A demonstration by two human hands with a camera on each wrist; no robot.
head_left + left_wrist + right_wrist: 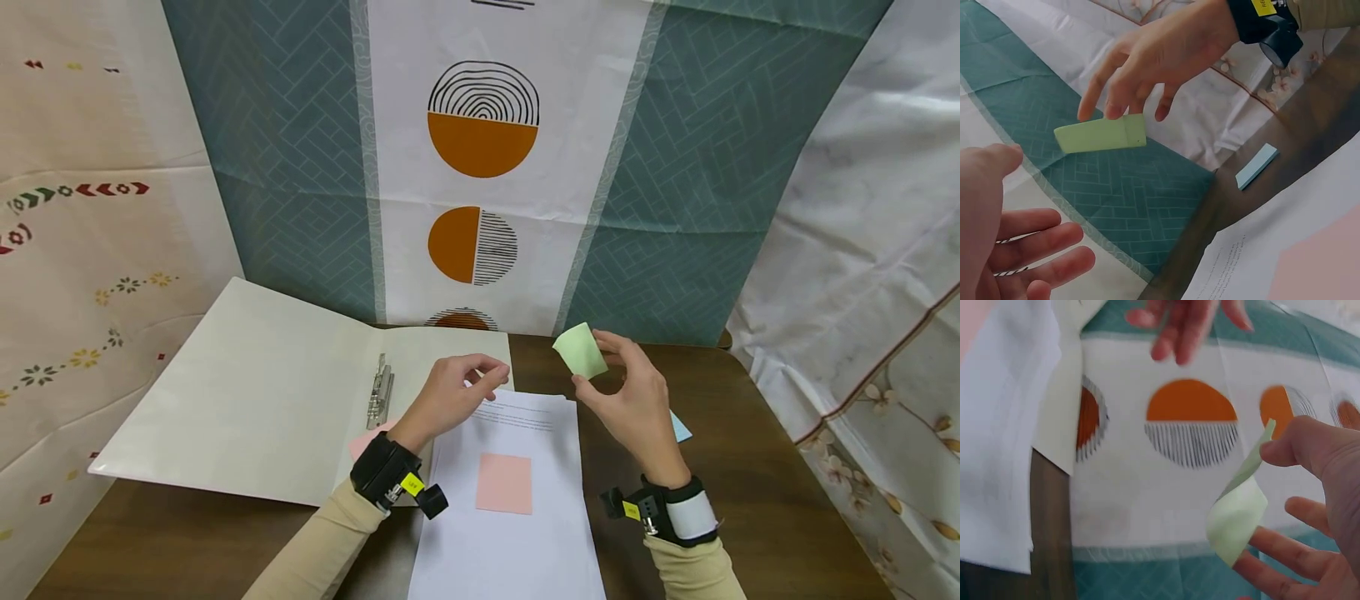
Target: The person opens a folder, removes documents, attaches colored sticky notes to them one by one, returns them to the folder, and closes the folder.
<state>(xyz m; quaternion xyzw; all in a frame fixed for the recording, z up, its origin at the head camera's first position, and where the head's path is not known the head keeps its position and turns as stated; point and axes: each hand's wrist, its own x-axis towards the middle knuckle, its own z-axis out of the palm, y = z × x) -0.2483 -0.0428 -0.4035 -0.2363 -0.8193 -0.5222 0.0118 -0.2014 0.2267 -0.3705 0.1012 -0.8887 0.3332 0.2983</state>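
Between thumb and fingers, my right hand (630, 396) pinches a light green sticky note (581, 351) above the table. The note bows into a curve in the right wrist view, with the thumb (1282, 453) at one edge and fingertips at the other. My left hand (459, 390) hovers over the top of a stack of printed paper (525, 546), its fingers loosely bent and holding nothing. A pink sticky note (504, 483) lies on the top sheet. To the left, a white binder (247, 400) lies spread, its metal clip (380, 392) showing.
Another pink piece (365, 442) lies on the binder, partly hidden by my left wrist. A blue sticky-note pad (1257, 166) rests on the brown table (750, 467), mostly behind my right hand in the head view. Patterned cloths (300, 167) hang behind and at both sides.
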